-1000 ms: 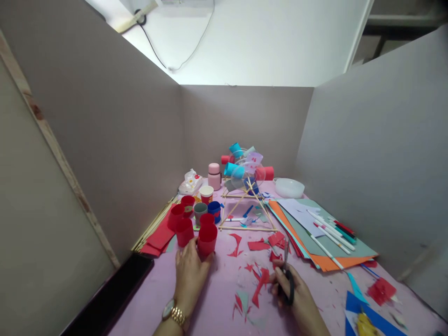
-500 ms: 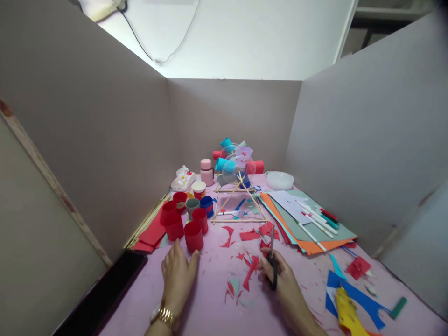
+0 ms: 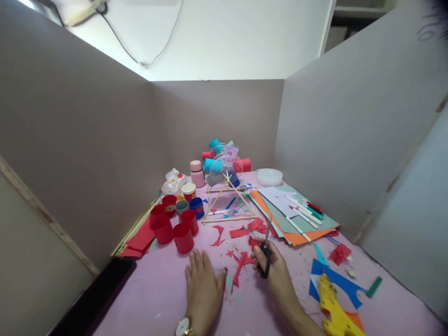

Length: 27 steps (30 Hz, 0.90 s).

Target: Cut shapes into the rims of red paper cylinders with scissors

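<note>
My left hand (image 3: pixel 203 285) lies flat and open on the pink table cover (image 3: pixel 157 289), fingers stretched forward, a gold watch on the wrist. It holds nothing; red paper scraps (image 3: pixel 241 263) lie just to its right. My right hand (image 3: pixel 276 270) is closed round the black handles of a pair of scissors (image 3: pixel 266 247), whose blades point away from me toward the paper stack. A group of red paper cups (image 3: pixel 174 226) stands ahead and left of my left hand, apart from it.
Grey partition boards wall the table on three sides. A stick-and-cup wheel model (image 3: pixel 226 182) stands at the back. Coloured paper sheets with markers (image 3: pixel 297 212) lie to the right. A yellow glue gun (image 3: pixel 334 312) and blue paper (image 3: pixel 332 280) lie near right. A white bowl (image 3: pixel 269 176) sits at the back.
My left hand let go of the front red cup, drew back and moved right, now lying flat. The right hand kept the scissors. The view shifted right.
</note>
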Motion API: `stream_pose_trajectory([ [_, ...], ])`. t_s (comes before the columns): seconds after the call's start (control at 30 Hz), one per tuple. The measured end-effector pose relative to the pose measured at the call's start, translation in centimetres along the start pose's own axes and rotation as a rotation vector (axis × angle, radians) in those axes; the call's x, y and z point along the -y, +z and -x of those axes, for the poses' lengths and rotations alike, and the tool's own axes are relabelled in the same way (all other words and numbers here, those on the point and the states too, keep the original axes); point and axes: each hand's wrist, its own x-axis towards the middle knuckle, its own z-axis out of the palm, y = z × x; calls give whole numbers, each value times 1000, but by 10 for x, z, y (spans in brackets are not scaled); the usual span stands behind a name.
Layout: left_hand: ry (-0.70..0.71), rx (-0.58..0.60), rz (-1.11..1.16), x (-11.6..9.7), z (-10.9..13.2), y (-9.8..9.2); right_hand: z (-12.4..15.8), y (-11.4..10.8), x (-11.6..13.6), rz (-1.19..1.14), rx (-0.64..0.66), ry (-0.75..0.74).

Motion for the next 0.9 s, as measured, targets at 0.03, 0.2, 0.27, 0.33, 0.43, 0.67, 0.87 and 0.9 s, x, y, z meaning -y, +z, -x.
stream_pose_trajectory([
  [0.03, 5, -12, 20, -4, -2, 3, -1, 0, 2, -11, -8, -10],
  [0.2, 105, -19, 200, -39, -28, 10, -2, 1, 9, -69, -52, -48],
  [0.27, 191, 25, 308, -53, -39, 8, -4, 0, 11, -93, -72, -58],
  [0.33, 284, 97, 402, -59, -46, 2, -7, -2, 13, -116, -105, -70],
  [0.43, 385, 243, 419, -45, -41, -10, -14, -8, 14, -164, -179, -97],
  [0.67, 438, 332, 159, -9, -23, -16, -19, -8, 16, -260, -224, -74],
  [0.87, 410, 146, 106, -53, -64, 19, -18, -4, 5, -245, -206, -55],
  [0.9, 415, 116, 111, -61, -72, 24, -19, -5, 3, -244, -209, -55],
])
